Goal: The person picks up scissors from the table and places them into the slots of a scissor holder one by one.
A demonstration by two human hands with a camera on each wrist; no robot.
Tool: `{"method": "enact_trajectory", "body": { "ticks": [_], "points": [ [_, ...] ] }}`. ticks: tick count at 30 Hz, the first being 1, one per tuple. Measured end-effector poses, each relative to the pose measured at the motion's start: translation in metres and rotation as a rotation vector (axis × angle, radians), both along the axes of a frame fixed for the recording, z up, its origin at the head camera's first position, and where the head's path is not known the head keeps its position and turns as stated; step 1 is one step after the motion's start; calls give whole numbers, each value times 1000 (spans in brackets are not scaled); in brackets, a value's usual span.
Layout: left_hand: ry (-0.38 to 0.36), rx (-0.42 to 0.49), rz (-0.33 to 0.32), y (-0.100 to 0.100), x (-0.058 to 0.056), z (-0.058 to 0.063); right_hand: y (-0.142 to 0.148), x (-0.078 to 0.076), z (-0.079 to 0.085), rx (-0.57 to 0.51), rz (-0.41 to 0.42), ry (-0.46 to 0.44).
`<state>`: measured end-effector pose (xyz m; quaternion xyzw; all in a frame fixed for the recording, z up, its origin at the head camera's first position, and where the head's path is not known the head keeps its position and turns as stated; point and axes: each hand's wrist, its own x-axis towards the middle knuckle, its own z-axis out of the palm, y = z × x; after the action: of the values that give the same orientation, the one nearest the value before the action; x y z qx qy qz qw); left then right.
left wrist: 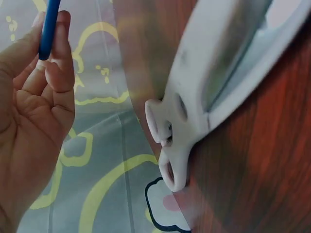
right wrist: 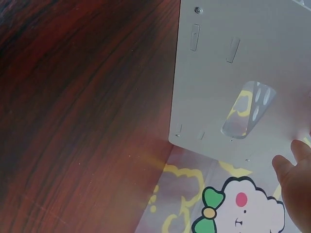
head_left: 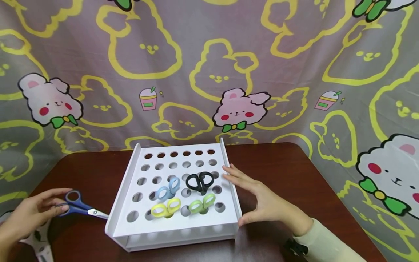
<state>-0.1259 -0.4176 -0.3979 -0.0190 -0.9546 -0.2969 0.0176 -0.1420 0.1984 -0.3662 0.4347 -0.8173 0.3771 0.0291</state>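
In the head view my left hand (head_left: pixel 36 211) pinches a blue-handled pair of scissors (head_left: pixel 78 203) by one finger loop, blades pointing right towards the white rack (head_left: pixel 186 229). The left wrist view shows only part of the blue handle (left wrist: pixel 48 30) between thumb and fingers. Four rows deep and more, round holes cover the rack's top. Scissors with black (head_left: pixel 200 182), light blue (head_left: pixel 168 189), yellow (head_left: pixel 166 208) and green (head_left: pixel 202 203) handles stand in it, handles up. My right hand (head_left: pixel 258 196) is spread along the rack's right side, fingers at its upper edge; the right wrist view shows the side panel (right wrist: pixel 209 87).
A white piece with holes (head_left: pixel 40 240) lies below my left hand, seen large in the left wrist view (left wrist: pixel 189 111). The dark wooden table (head_left: pixel 271 163) extends around the rack. A curtain with cartoon rabbits (head_left: pixel 186 43) hangs behind and beside it.
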Motion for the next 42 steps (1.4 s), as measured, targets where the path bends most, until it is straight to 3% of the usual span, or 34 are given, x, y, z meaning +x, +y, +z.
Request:
{"method": "enact_trajectory", "body": {
  "ticks": [9,14,24,29,35,42],
  "points": [
    [44,53,17,13,0,12,-1,0,2,6,-2,-23],
    [97,24,3,21,1,19,-1,-1,2,5,-2,-44],
    [176,-50,-98,33,-8,44,0,-2,3,-6,9,-41],
    [209,-66,-113,38,-9,54,0,-2,0,-8,14,-53],
    [282,-90,-126,45,-8,72,0,-1,-1,-12,10,-58],
    [446,-59,-148,46,-11,89,-1,0,0,-14,4,-70]
  ]
}}
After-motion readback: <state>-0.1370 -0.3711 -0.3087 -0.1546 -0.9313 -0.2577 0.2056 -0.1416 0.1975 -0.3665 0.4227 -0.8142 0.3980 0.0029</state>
